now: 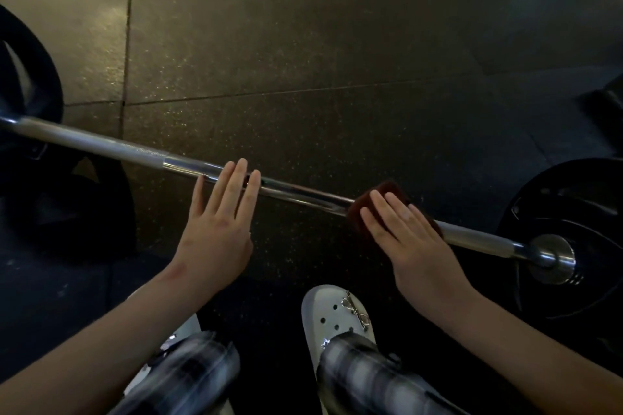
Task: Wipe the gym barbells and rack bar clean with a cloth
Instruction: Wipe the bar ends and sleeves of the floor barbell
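A steel barbell [111, 146] lies across the dark floor from upper left to lower right. My left hand [219, 222] is flat, its straight fingertips resting on the bar's smooth middle. My right hand [404, 239] lies flat with straight fingers on a dark red cloth [387, 190], pressing it onto the bar near the right collar [553, 254]. The cloth wraps over the bar and is mostly hidden under my fingers.
Black weight plates sit at both ends of the bar: left plate [30, 77], right plate [573, 199]. Another dark plate [67, 212] lies at the lower left. My white clogs [337, 313] and checked trousers are just below the bar. Speckled rubber floor tiles [303, 44] stretch beyond.
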